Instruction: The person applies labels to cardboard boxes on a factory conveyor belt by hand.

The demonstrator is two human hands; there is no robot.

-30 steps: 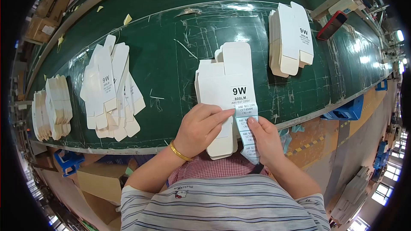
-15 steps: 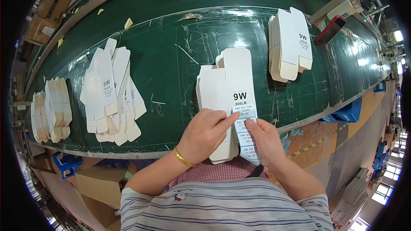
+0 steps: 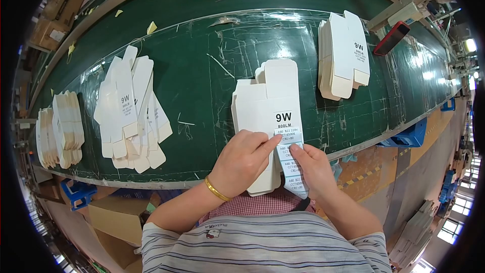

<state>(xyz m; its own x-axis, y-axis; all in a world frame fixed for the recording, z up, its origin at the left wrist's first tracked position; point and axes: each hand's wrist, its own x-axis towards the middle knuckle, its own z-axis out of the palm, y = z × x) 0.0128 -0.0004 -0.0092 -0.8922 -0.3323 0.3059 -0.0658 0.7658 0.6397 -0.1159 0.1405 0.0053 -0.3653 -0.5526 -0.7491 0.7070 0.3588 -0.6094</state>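
A stack of flat white cartons (image 3: 250,108) printed "9W 800LM" lies at the table's front edge before me. Over the top carton runs a strip of pale blue stickers (image 3: 294,168) with printed text, its top sticker just under the "800LM" line. My right hand (image 3: 317,169) is closed on the strip's right side, thumb on top. My left hand (image 3: 240,159) lies over the cartons with curled fingers, its foremost fingertip at the left edge of the top sticker. The left thumb is hidden.
Another carton stack (image 3: 343,53) lies at the right, near a red-edged phone (image 3: 391,38). Loose cartons (image 3: 129,116) are spread at the left, with banded bundles (image 3: 68,129) beyond. An open cardboard box (image 3: 116,220) and a blue stool (image 3: 78,194) stand below the green table (image 3: 197,71).
The view has shifted slightly, so the cartons sit a little lower. Both hands keep nearly the same places on the sticker strip and cartons.
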